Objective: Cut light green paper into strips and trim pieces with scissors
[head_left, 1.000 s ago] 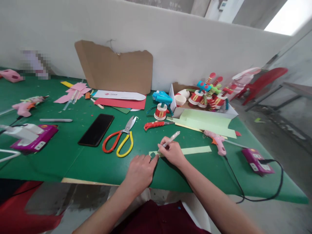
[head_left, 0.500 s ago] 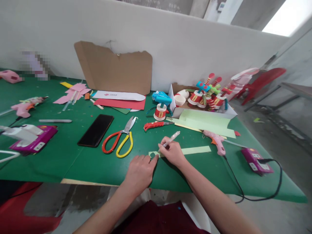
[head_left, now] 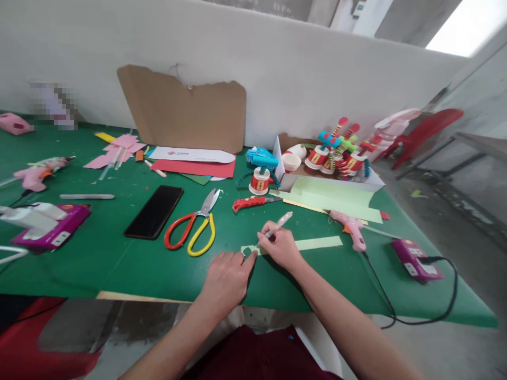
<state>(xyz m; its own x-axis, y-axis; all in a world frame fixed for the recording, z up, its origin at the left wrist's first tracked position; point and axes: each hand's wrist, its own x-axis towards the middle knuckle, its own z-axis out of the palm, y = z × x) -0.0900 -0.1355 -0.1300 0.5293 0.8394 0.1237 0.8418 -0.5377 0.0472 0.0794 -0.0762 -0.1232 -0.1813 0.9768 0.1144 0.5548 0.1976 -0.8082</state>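
My right hand (head_left: 280,247) is closed round a pen (head_left: 279,224), its tip down at a pale green paper strip (head_left: 320,243). The strip lies flat on the green table and passes under that hand. Near the strip's left end is a rounded cut-out showing the table's green. My left hand (head_left: 226,278) rests palm down beside it, fingertips pressing on the strip's left end, nothing gripped. To the left lie scissors (head_left: 201,215) with one red and one yellow handle, blades apart. Beyond my hands is a red-handled utility knife (head_left: 251,202).
A phone (head_left: 154,212) lies left of the scissors. A paper-cup figure (head_left: 260,180) stands behind the knife, beside a box (head_left: 336,182) of similar figures. Pink glue guns (head_left: 353,229) and purple power strips (head_left: 416,259) sit at both sides, with a cable hanging off the right front edge.
The view has shifted very slightly. Both hands, the pen and the strip keep practically the same positions.
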